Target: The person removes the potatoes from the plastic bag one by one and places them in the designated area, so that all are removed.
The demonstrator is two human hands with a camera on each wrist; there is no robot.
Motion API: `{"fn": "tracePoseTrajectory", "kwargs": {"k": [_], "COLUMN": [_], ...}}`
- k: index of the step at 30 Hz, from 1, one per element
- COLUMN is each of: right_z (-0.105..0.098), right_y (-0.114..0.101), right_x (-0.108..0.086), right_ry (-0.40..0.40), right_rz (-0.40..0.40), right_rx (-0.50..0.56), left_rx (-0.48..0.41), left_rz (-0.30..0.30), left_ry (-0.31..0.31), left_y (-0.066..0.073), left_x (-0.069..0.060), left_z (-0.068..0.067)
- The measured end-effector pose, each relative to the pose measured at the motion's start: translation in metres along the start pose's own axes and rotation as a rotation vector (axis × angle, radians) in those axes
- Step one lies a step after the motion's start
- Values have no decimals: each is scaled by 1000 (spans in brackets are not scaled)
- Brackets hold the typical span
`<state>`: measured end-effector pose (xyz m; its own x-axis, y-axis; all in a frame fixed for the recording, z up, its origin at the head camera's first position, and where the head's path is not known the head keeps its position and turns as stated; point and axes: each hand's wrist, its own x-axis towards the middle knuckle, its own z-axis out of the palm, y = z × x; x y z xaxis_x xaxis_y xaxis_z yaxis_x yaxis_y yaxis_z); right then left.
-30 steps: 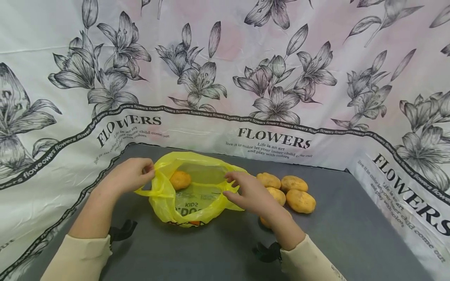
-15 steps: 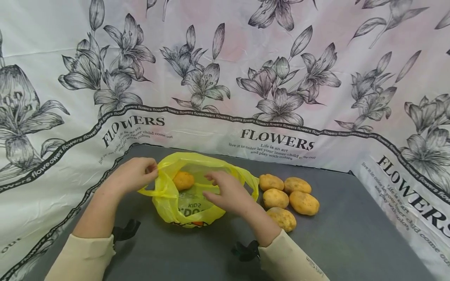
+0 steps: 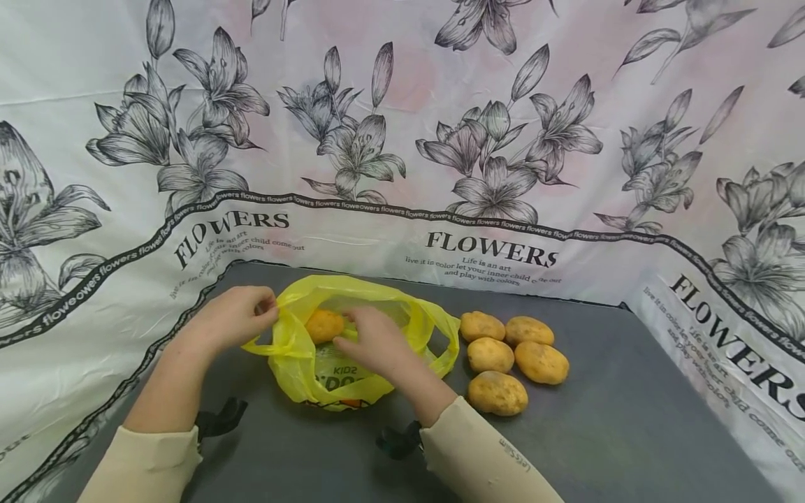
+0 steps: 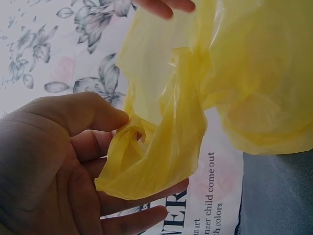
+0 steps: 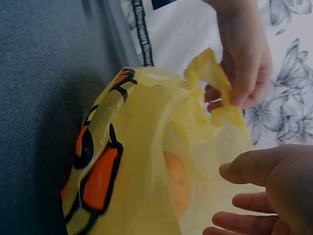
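Observation:
A yellow plastic bag (image 3: 295,363) stands on the table with its mouth spread and one potato (image 3: 324,325) inside. My left hand (image 3: 229,318) pinches the bag's left handle between thumb and forefinger, its other fingers loose below, as the left wrist view shows. Over the bag's mouth reaches my right hand (image 3: 377,342), with nothing in it. Its fingers (image 5: 244,223) and thumb are apart and point toward the potato (image 5: 177,183); a small gap separates them from it in the right wrist view. The bag's right handle hangs loose behind the right wrist.
Several potatoes (image 3: 490,355) lie grouped on the grey table (image 3: 604,412) to the right of the bag. A white floral curtain (image 3: 365,237) closes off the table's back and sides.
My right hand has let go of the bag's right handle and moved left into the bag's mouth, toward the potato. The left hand keeps its hold on the left handle.

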<state>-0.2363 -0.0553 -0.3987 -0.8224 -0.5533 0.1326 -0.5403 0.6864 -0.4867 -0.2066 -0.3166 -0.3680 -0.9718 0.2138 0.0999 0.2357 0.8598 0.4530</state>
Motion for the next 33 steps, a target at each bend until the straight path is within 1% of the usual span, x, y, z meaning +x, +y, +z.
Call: {"fn": "tracePoseTrajectory", "kwargs": {"k": [4,11,20,22,26,30,33], "right_z": [10,24,38,41,46,49,52], "right_y": [-7,-20,-12,-10,-8,-7,-6], "right_x": [13,26,42,44,49,52,53], "right_ry": [-12,-34,-57,-69,-88,-87,-70], "right_rz": [68,121,196,194,146,99,72], "right_rx": [-48,-118,-70,-57,-48,-86,-122], "left_rx": [9,4,1,3,2,-1,-2], "left_rz": [-3,6,3,3,3,-3,-8], "left_ry": [-11,10,10,10,10,11,7], "left_y": [0,-2,-2,-2,-2,-2,-1], "left_x": [1,-1,-1,-1,-1,0,0], "left_z": [0,1,1,1,0,0,0]}}
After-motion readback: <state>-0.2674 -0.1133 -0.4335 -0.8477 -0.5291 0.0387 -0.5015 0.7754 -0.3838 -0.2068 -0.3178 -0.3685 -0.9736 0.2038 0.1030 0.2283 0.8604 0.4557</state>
